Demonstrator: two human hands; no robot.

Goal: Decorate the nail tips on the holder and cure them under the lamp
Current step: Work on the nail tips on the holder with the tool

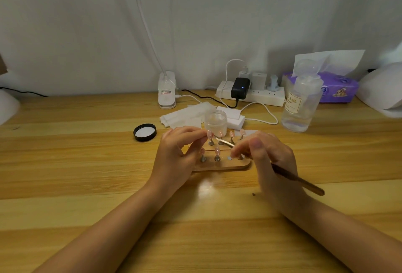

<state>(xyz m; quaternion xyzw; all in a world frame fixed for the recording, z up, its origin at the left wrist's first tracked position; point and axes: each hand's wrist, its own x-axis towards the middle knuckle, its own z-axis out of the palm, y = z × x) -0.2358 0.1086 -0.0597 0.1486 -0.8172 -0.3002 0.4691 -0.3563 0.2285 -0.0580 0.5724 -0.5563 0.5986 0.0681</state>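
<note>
The clear pump bottle near the desk's far right edge carries a cream label that reads "NAIL"; the smaller print below it is too blurred to read. A small sticker on the white lamp base at the far edge is illegible too. At the middle of the desk sits the wooden holder with pink nail tips standing on metal posts. The left hand reaches in from the left, its fingers curled and pinching the far-left nail tip. The right hand is closed round a brown-handled brush, whose metal end points at that pinched tip. A black lid lies open to the left, beside an open clear jar.
</note>
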